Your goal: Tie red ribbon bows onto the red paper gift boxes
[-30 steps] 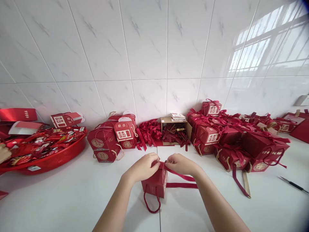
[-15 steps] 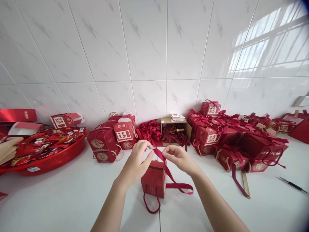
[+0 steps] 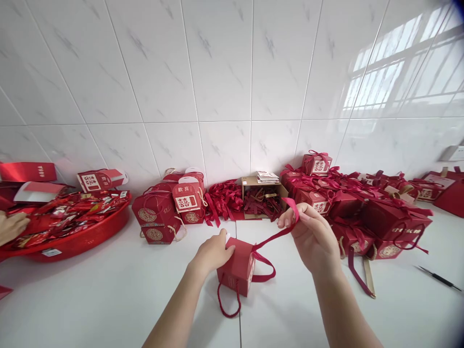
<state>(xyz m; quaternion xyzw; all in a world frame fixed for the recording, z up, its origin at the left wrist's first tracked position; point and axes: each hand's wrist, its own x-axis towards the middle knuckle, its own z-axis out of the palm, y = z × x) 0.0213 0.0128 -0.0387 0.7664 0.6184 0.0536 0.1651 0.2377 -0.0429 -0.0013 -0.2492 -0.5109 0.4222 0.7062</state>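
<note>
Across table (image 3: 119, 299), well right of basin (image 3: 92, 244), clasping red box (image 3: 238, 263) by left edge with left hand (image 3: 213, 252), pinching ribbon (image 3: 274, 236) with right hand (image 3: 314, 237)!

Wall (image 3: 221, 72): glossy white tile, grey-veined, standing beyond the left hand (image 3: 213, 252) and right hand (image 3: 316, 238). Work surface (image 3: 108, 299): white, beneath both hands, with a dark seam (image 3: 239, 324) between them. Upper wall, rightward of the right hand: bright, barred window reflection (image 3: 377, 84). Lower, farther right: white fixture (image 3: 452, 153).
</note>
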